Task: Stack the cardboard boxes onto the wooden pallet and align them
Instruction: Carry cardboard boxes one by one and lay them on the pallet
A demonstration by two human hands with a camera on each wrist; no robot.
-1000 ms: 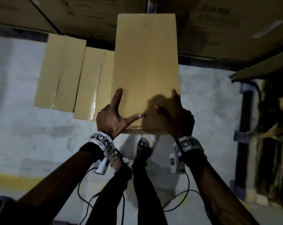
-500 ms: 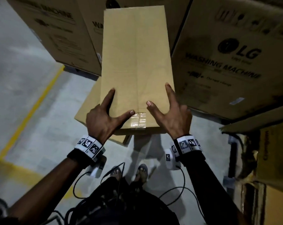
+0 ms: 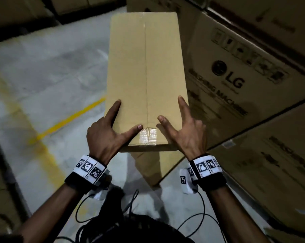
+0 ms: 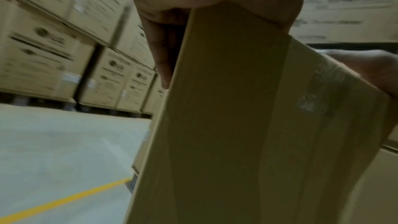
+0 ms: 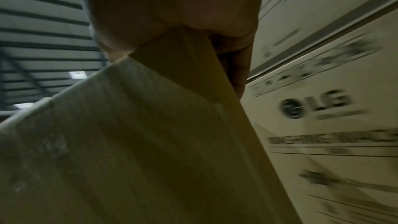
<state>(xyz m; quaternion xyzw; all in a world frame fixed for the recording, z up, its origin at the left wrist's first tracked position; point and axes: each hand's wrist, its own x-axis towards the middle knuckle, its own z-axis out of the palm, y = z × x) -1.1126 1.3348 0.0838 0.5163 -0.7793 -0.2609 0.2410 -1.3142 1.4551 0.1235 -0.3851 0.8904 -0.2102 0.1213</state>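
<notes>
I carry a long plain cardboard box [image 3: 146, 76], taped along its middle seam, level in front of me above the floor. My left hand [image 3: 129, 114] grips its near left corner, thumb and forefinger spread on top. In the left wrist view the other fingers [image 4: 163, 48] run down the side of the box [image 4: 237, 108]. My right hand [image 3: 171, 108] grips the near right corner the same way. Its fingers [image 5: 237, 67] lie against the box [image 5: 150, 142] side. No wooden pallet is in view.
Tall stacked LG washing machine cartons [image 3: 235, 81] stand close on the right. Another plain box [image 3: 158, 165] lies on the floor under the held one. Yellow lines [image 3: 69, 120] cross the concrete floor to the left. More cartons [image 4: 53, 48] line the far side.
The box stays in both hands while I turn. The flat boxes on the floor have left the view, and the LG cartons now stand close on the right.
</notes>
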